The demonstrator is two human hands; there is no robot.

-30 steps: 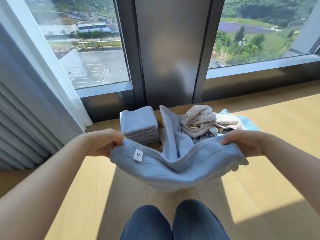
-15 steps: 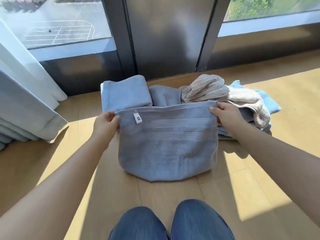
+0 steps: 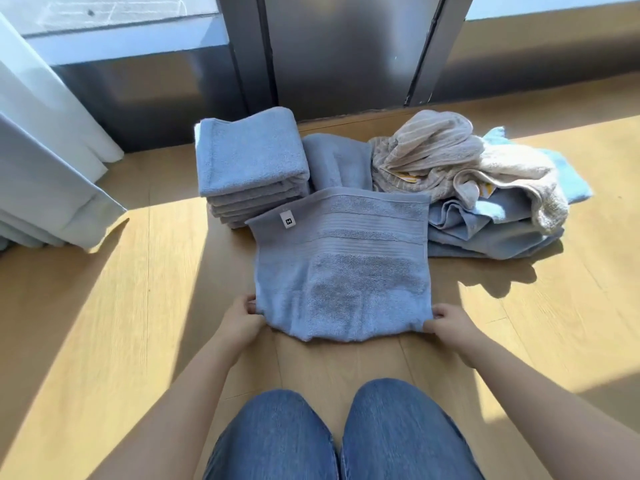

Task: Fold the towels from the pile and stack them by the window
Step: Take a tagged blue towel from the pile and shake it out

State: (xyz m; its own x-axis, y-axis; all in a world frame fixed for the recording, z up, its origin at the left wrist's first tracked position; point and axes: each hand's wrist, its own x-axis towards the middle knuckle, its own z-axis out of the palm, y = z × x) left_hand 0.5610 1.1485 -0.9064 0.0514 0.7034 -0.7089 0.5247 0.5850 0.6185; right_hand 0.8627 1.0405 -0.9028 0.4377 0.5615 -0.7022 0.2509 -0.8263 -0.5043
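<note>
Blue-grey terry towel lies flat on the pale wooden plank floor, already doubled, roughly square. Its far hem is just beside the stack, and its near edge is in front of the denim-clad knees.

- Left hand: fingers curled, pinching the near-left corner.
- Right hand: same pinch on the near-right corner.

Step in hand, as I judge it: the next fold, near edge carried over to the far hem.
- Lift both corners together and level.
- Keep the layers pinched so the under-layer does not slip.
- Lay edge to edge, then press the crease flat.
- Aim for the footprint of the stack.

Textures:
- The towel has a looped pile, soft and limp, with a sagging near edge.
- A flat woven ribbed band runs across it near the far hem.
- A small white sewn label sits at the far-left corner.

Stack of folded blue-grey towels stands far left, by the dark metal window frame, with tidy rounded folds. Crumpled pile of beige striped, cream and light-blue towels lies far right. White pleated curtain hangs at the left.
</note>
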